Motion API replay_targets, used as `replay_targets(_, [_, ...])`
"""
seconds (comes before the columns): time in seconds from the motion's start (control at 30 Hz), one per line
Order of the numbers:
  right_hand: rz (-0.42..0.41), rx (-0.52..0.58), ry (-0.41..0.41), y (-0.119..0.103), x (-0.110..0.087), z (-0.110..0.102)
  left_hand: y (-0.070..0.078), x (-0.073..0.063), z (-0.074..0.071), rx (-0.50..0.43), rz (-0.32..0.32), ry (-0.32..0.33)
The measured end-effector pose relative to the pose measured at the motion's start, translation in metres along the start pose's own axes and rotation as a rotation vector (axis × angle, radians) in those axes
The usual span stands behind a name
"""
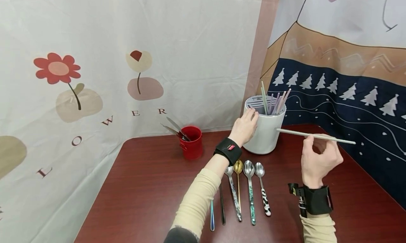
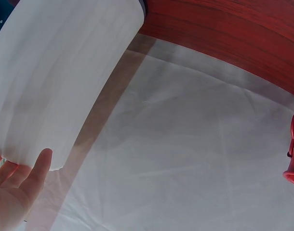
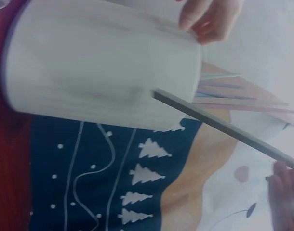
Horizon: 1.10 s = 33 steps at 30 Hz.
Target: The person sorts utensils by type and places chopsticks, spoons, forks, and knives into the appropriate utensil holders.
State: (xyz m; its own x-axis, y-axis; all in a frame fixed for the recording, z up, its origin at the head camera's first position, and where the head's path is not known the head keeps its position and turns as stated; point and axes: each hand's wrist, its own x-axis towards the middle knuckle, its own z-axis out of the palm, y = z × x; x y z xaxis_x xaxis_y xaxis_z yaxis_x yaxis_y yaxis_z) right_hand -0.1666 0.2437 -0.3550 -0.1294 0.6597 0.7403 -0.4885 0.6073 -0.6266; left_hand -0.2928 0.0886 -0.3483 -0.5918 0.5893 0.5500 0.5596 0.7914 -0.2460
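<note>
At the back right of the table stands a white utensil holder with a slotted top. Several pastel chopsticks lean out of it. My left hand grips its rim, fingers over the edge and thumb against the outer wall. A pale grey-green chopstick is pinched between the thumb and fingers of my right hand. It lies nearly level in the head view, its far end overlapping the holder's side. In the right wrist view the chopstick slants across the holder's wall.
A red cup holding table knives stands left of the holder. Several long-handled spoons lie side by side in front of it, partly behind my left arm. Printed cloth hangs behind the table and along its right side.
</note>
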Motion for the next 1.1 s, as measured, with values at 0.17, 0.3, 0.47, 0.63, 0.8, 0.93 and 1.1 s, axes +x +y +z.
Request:
replay_targets(0.17, [-0.029, 0.09, 0.09, -0.014, 0.008, 0.013, 0.0, 0.0, 0.0, 0.001, 0.001, -0.016])
replay_targets(0.3, [-0.049, 0.109, 0.062, -0.021, 0.013, 0.022, 0.0, 0.001, 0.0, 0.001, 0.001, -0.016])
replay_targets(0.47, [-0.058, 0.081, 0.003, -0.018, 0.017, 0.031, 0.0, 0.001, 0.001, -0.008, 0.003, -0.017])
replay_targets(0.63, [-0.074, 0.049, -0.072, -0.009, 0.022, 0.041, 0.0, 0.001, 0.002, -0.008, -0.001, -0.001])
replay_targets(0.8, [-0.093, -0.028, -0.202, -0.004, 0.028, 0.051, 0.0, 0.0, 0.003, -0.003, 0.003, 0.005])
replay_targets(0.93, [-0.068, -0.111, -0.304, 0.001, 0.034, 0.059, -0.001, 0.0, 0.004, 0.004, 0.005, 0.008])
replay_targets(1.1, [-0.073, -0.199, -0.406, 0.011, 0.038, 0.071, -0.001, 0.001, 0.003, -0.011, -0.003, 0.005])
